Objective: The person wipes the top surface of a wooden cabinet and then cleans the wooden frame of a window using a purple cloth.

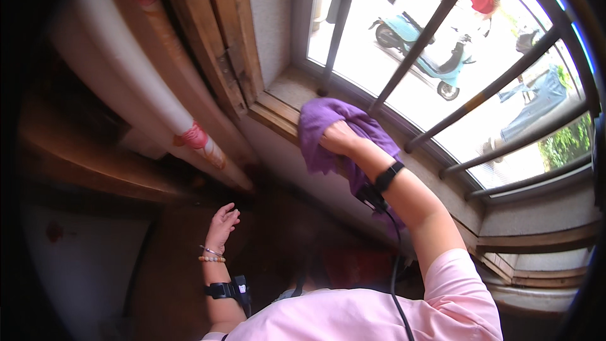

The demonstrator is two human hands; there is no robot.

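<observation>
Purple cloth [374, 125] is lying over the windowsill [275, 112] near its left corner, partly hanging past the inner edge. Right hand [341, 137] is resting on it; folds are hiding the fingers, grip closure cannot be told. Left hand [221, 226] is hanging well apart from the inner edge, grip open, fingers loosely bending.

The windowsill [276, 112] over there slants from the upper middle of the frame down toward the right, its wooden front edge showing near the left end. A bunched purple cloth [331, 112] lies on it, drooping past the edge, gathered around the right hand [341, 138].
</observation>
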